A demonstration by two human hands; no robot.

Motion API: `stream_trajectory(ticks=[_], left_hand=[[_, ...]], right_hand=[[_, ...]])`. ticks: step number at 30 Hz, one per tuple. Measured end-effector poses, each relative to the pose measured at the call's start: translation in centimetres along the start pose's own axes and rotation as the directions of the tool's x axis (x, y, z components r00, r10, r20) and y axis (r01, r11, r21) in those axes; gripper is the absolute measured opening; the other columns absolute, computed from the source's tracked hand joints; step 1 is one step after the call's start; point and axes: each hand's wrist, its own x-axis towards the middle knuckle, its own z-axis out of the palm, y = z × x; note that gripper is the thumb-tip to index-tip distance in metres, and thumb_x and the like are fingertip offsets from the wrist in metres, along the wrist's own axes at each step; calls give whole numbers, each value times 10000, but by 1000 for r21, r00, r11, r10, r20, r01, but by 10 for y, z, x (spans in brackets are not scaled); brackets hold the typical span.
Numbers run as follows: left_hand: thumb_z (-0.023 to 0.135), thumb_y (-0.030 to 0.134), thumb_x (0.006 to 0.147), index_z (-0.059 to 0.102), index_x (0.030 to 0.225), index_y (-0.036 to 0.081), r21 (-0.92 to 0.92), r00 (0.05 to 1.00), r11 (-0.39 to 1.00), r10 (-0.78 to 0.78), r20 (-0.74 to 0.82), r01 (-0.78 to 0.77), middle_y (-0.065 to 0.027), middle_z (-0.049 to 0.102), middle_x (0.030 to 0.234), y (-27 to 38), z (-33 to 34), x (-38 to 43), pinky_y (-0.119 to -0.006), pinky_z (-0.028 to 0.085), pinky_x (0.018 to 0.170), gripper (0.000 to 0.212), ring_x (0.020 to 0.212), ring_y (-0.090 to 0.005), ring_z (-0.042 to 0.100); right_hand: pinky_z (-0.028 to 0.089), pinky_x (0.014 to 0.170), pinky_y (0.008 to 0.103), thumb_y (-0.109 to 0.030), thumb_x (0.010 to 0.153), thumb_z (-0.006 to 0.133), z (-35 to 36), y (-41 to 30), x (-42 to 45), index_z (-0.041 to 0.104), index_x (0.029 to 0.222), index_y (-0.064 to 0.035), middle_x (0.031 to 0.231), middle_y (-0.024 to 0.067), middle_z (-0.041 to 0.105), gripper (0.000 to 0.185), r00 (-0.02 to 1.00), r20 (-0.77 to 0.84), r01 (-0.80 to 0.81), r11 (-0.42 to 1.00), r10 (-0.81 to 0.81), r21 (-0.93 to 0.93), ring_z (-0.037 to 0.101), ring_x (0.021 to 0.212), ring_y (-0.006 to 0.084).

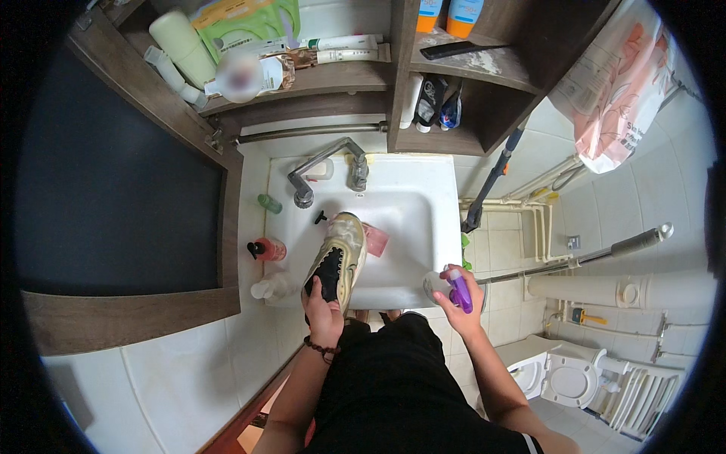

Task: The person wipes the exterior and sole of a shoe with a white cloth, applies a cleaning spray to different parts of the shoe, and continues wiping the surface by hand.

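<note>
A cream sneaker [346, 241] with a black tongue and no laces showing is held over the white washbasin [448, 210]. My left hand [324, 312] grips its ankle end, toe towards the tap. In my right hand [462, 303], at the basin's front right corner, is a spray bottle [460, 292] with a purple head and a clear body. Beneath the sneaker in the basin lies a pink translucent object [376, 240], partly hidden; a small black piece [321, 217] shows beside the toe.
A metal tap [358, 170] with a bent spout stands behind the basin. Along the left rim are a green bottle [270, 204], a red pump bottle [267, 249] and a clear bottle [272, 287]. A wooden cabinet [317, 85] hangs above, its door [229, 227] open at left.
</note>
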Motion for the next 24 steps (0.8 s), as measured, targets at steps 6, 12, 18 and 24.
stream_trajectory(ticks=[6,12,18,24], left_hand=[[688,258,1034,557,1400,113,-38,999,999,30,15,-29,-7,650,1333,0,0,2,-285,543,815,415,1124,-150,654],[682,264,1042,617,1335,119,6,1000,1000,8,-26,-8,27,691,1254,5,-8,8,-218,528,723,334,1036,-90,672],[697,312,1026,480,1495,141,26,997,997,-76,31,75,-21,562,1458,9,-22,19,-352,532,936,544,1236,-181,601],[678,369,1030,438,1524,116,78,997,996,-51,62,47,-55,490,1523,-2,-48,40,-412,482,1054,604,1345,-210,520]], right_hand=[[535,996,396,-191,741,949,-9,13,-19,437,1478,-43,1384,174,604,909,1000,-2,-8,1000,8,-30,636,1197,279],[527,1014,406,-176,756,941,-4,32,-29,434,1480,-21,1375,182,600,898,999,-45,-33,998,30,-50,627,1206,294],[486,888,364,-148,780,904,3,94,-93,458,1390,11,1185,142,562,772,966,-243,-137,973,89,-187,572,1017,236],[465,756,342,-197,836,877,61,54,-119,512,1132,-36,1017,97,537,497,928,-225,-336,927,296,-168,506,843,208]])
